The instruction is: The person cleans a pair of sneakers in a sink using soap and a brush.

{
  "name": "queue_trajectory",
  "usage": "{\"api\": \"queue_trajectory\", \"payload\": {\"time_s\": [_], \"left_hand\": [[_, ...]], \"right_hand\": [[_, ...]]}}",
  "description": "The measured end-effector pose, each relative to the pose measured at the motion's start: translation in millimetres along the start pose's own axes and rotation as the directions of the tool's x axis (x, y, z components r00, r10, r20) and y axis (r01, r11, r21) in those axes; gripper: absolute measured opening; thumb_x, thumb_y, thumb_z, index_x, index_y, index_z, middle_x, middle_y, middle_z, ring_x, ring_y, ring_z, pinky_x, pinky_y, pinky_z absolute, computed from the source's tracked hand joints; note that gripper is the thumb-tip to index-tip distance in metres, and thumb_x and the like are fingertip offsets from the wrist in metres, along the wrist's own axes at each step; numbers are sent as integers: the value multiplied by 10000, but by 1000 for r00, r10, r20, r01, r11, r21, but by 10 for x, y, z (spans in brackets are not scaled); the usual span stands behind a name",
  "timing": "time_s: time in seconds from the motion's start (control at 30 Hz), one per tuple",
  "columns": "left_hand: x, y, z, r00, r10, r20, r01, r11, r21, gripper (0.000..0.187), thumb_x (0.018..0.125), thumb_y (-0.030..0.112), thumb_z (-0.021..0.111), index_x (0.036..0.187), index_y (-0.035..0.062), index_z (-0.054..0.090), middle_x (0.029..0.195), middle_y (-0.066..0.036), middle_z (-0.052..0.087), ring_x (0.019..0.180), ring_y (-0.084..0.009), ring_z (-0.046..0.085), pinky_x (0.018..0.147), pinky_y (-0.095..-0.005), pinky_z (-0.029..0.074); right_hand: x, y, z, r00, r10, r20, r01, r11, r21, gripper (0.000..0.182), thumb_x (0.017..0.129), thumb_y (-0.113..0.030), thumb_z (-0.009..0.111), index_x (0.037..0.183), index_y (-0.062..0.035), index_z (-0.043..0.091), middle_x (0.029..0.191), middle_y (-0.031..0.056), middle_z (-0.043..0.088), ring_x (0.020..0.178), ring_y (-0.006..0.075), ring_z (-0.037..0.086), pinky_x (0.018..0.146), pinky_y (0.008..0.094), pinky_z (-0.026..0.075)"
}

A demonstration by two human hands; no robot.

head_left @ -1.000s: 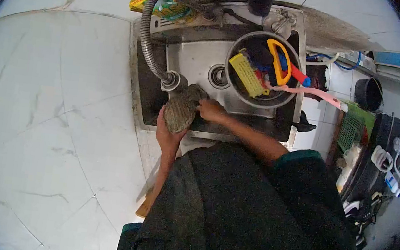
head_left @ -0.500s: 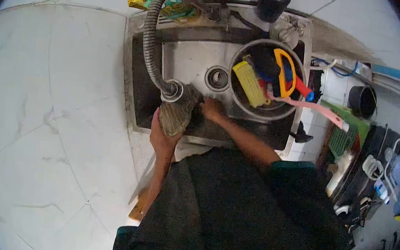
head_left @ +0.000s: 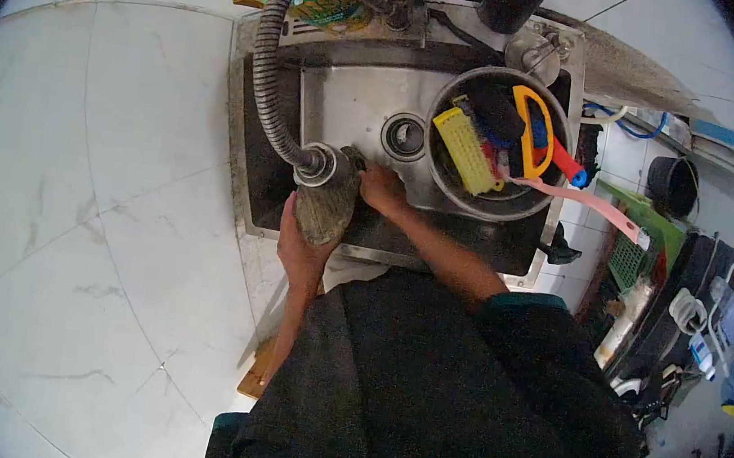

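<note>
My left hand (head_left: 298, 250) is closed around the lower side of a brown-grey, rough-surfaced item (head_left: 325, 215), whose kind I cannot tell. It is directly under the mouth of a ribbed flexible faucet (head_left: 269, 73), over the front left of the steel sink (head_left: 345, 104). To its right, my right hand (head_left: 382, 190) has its fingers curled at a small dark piece (head_left: 352, 157) beside the item's upper right edge. The faucet's end covers the item's upper part.
A round metal basin (head_left: 469, 206) in the sink holds a yellow brush (head_left: 466, 150), an orange-handled tool (head_left: 535, 144) and a pink handle (head_left: 592, 203). Behind the faucet lies a yellow-green packet (head_left: 320, 2). A black container (head_left: 511, 1) stands at the back; a white tiled counter (head_left: 99, 198) extends left.
My right hand has moved slightly up and left, closer to the faucet, and the dark piece by its fingers shows more. My left hand keeps its hold; the whole view has shifted slightly.
</note>
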State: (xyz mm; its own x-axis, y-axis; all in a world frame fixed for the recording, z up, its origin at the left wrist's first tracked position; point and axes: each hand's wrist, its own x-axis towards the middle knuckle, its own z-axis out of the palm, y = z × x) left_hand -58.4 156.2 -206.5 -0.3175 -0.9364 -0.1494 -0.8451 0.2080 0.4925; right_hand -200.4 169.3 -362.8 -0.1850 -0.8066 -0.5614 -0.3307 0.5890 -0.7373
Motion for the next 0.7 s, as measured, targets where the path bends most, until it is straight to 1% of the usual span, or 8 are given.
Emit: {"api": "queue_trajectory", "payload": {"time_s": [0.03,0.13,0.17,0.27,0.37,0.5,0.6,0.7], "left_hand": [[-18,-7,-12,1000,7,-2,-7,1000,-4,970,573,180,887,1397,52,391,1320,-181,536,1180,-331,555,978,-386,456],[70,-14,-46,1000,-8,20,9,1000,-24,975,571,170,891,1398,49,390,1329,-184,531,1184,-334,552,978,-388,456],[16,11,-32,999,-37,32,38,999,-36,978,570,166,893,1400,49,388,1332,-184,529,1186,-335,551,977,-388,457],[58,37,30,999,37,-2,-36,996,87,1005,561,157,897,1411,53,371,1336,-183,528,1191,-341,546,970,-396,462],[51,37,-47,999,20,37,-22,997,67,972,579,179,895,1395,36,385,1263,-195,574,1128,-340,584,946,-396,472],[28,4,2,1000,-29,-3,29,999,43,979,576,171,894,1393,16,377,1238,-217,580,1148,-359,568,955,-395,463],[2,-22,-7,1000,-9,-1,9,993,118,995,569,206,902,1391,14,376,1228,-225,583,1136,-367,575,943,-401,469],[72,-33,5,999,-31,-20,33,990,135,1018,563,246,910,1392,5,370,1217,-230,587,1116,-376,585,936,-413,472]], "right_hand": [[26,-41,40,999,17,-34,-17,1000,-9,341,913,-290,566,999,39,604,941,276,639,895,427,635,806,524,495],[-109,-40,-46,989,-126,74,126,992,2,343,915,-298,565,1000,32,597,919,259,645,843,428,645,749,524,512],[-192,10,-60,993,-99,60,99,995,12,337,915,-295,564,998,31,596,911,257,641,849,427,642,752,529,509],[-81,-31,-96,998,-60,-15,61,996,62,321,916,-284,560,990,27,592,887,250,628,868,422,635,759,543,497],[-100,26,-121,987,-24,160,23,1000,3,310,927,-273,542,1023,19,578,930,240,620,916,423,616,793,541,484],[-192,-144,-245,979,-36,201,37,999,-1,309,935,-286,531,1020,4,596,942,213,636,915,422,618,791,531,481],[-5,107,-8,999,22,42,-24,998,59,316,928,-288,544,972,16,617,895,227,643,872,430,628,781,535,488],[295,162,93,999,-46,3,46,999,-8,345,922,-311,552,968,24,618,929,241,643,892,426,627,802,521,493]]}}
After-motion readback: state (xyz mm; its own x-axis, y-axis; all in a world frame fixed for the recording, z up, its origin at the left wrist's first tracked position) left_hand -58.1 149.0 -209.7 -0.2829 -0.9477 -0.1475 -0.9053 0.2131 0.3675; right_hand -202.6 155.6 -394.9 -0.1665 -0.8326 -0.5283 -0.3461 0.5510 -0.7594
